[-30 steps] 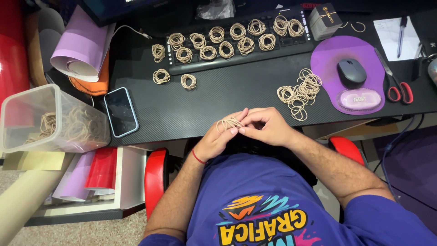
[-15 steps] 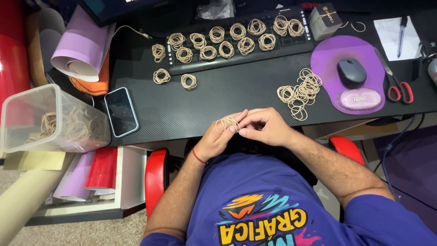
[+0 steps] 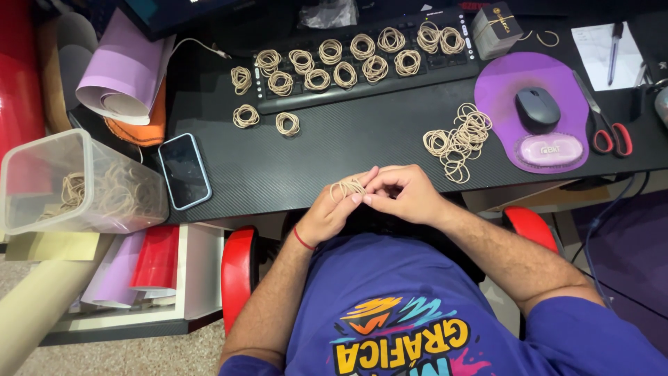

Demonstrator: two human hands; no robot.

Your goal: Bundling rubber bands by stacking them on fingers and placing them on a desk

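Item in hand: a small bundle of tan rubber bands (image 3: 346, 186), pinched between your left hand (image 3: 334, 209) and your right hand (image 3: 403, 195) at the near edge of the black tabletop (image 3: 348, 139). Both grips are together on the bundle; its long axis runs roughly left to right between your fingertips, and the left hand carries most of it, the right closing on its right end. Right of the grip and a little farther out: a loose heap of rubber bands (image 3: 456, 139), lying nearer your right hand, its far side touching the purple mouse pad (image 3: 501, 104). On that pad: a dark mouse (image 3: 537, 109) and a pale lilac wrist cushion (image 3: 547, 148). Beyond the pad, right: red-handled scissors (image 3: 605, 129), a white paper slip (image 3: 600, 52) with a pen (image 3: 614, 49) on it. Straight ahead of the grip: a dark keyboard (image 3: 362, 87) carrying rows of finished coiled bundles (image 3: 348, 73); two more coils (image 3: 264, 120) lie on the tabletop just in front of its left end. Ahead and right: a small dark box (image 3: 497, 28) tied with a band, printed in gold. Left of the grip: a phone (image 3: 184, 170), screen dark, lying face up; past it a clear plastic tub (image 3: 76, 184) holding loose bands, overhanging the tabletop edge. Far left: a lilac sheet roll (image 3: 118, 69) over an orange roll (image 3: 149, 122); below the tabletop, red and lilac rolls (image 3: 139, 268) on a shelf.
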